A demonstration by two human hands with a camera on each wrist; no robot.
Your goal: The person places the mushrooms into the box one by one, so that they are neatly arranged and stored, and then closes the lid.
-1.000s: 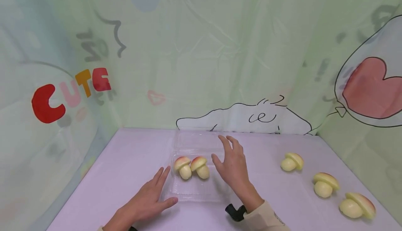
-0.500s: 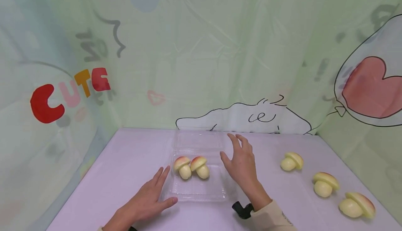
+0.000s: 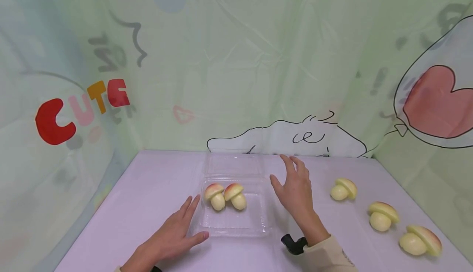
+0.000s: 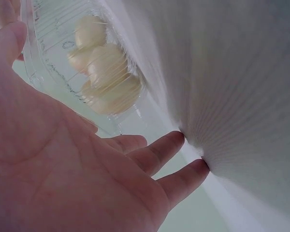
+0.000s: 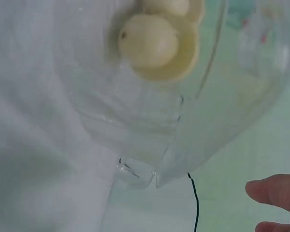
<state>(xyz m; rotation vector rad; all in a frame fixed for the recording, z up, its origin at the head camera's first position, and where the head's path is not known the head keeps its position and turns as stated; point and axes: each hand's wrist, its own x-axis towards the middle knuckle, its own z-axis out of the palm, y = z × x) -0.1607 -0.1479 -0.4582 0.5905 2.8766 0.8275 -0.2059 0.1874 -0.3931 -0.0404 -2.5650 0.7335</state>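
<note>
My left hand (image 3: 173,235) lies flat and open on the bench (image 3: 148,181), fingertips against the clear clamshell box (image 3: 233,218); my right hand (image 3: 295,192) hovers open between the box and the loose mushroom buns (image 3: 382,216). The box is thin, glossy and ridged, so a nudge might slide it. The two buns inside (image 3: 225,197), smooth, domed and soft-looking, could dent if squeezed.
</note>
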